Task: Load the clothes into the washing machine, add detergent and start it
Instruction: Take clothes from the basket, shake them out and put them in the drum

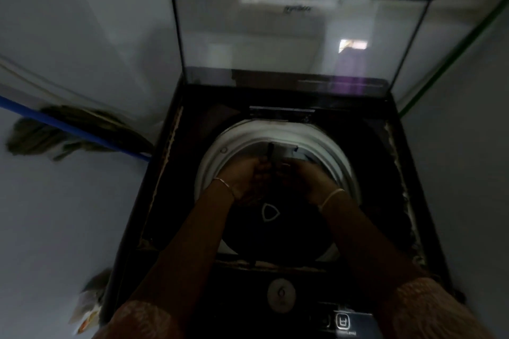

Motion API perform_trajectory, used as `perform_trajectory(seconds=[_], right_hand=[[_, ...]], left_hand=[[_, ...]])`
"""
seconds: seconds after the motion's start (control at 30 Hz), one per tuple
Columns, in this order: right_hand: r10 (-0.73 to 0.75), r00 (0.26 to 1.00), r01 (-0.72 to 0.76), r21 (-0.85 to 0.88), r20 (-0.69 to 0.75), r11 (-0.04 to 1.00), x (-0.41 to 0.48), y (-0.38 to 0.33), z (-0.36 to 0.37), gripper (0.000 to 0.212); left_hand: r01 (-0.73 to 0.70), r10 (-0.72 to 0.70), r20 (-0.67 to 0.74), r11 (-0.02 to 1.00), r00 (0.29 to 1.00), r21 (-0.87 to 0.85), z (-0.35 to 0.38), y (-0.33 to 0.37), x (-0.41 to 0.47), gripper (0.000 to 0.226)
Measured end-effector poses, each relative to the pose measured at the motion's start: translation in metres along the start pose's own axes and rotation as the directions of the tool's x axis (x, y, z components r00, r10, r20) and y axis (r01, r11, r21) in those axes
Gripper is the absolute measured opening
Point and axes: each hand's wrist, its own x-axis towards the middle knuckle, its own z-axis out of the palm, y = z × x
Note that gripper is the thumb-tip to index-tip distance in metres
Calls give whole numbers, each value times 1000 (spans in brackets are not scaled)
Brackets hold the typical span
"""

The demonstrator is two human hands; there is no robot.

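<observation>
The washing machine [165,179], a dark top-loading one, stands in a corner between pale walls, and the picture is dim. Its glass lid [275,36] is raised upright at the back and reflects the room. Under it the round drum [213,165] is open, with a pale ring around the mouth. The inside is very dark. A white triangular mark [267,212] shows low in the drum, just below the wrists, but it is not possible to tell what it sits on.

Both arms reach over the front edge into the mouth of the drum. The left hand [243,179] and the right hand [300,177] meet in the middle, almost touching each other. Between them a thin dark strip [270,153] stands up against the pale ring. The fingers of the left hand are curled and seem to pinch this strip. The fingers of the right hand also bend toward it, but whether they grip it cannot be told. Each wrist carries a thin bangle.

At the near edge lies the control panel [358,323] with a round button [281,294] just behind it. A mop [55,132] with a blue handle leans to the left of the machine.
</observation>
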Motion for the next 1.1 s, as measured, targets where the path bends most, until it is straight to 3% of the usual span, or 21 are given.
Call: perform_trajectory(seconds=[0.07,0.23,0.4,0.63,0.8,1.1], right_hand=[[-50,999,49,137,1,989,-23,-12,-18,23],[-244,965,263,277,-102,924,-88,-23,-80,21],[-319,909,407,410,-268,816,-150,-11,-146,22],[-312,834,531,508,-455,678,-223,45,-248,25],[-230,820,525,529,-524,667,-259,101,-319,24],[22,848,383,642,-529,664,-267,212,-432,21]], left_hand=[[-98,96,68,995,993,23,17,8,-10,23],[-208,208,288,978,935,-31,77,13,-25,28],[-187,161,460,982,873,12,161,-1,-46,33],[-169,17,603,966,798,196,278,-63,-70,23],[-122,-88,607,947,790,297,353,-130,-85,21],[62,-224,424,930,877,363,413,-238,-76,36]])
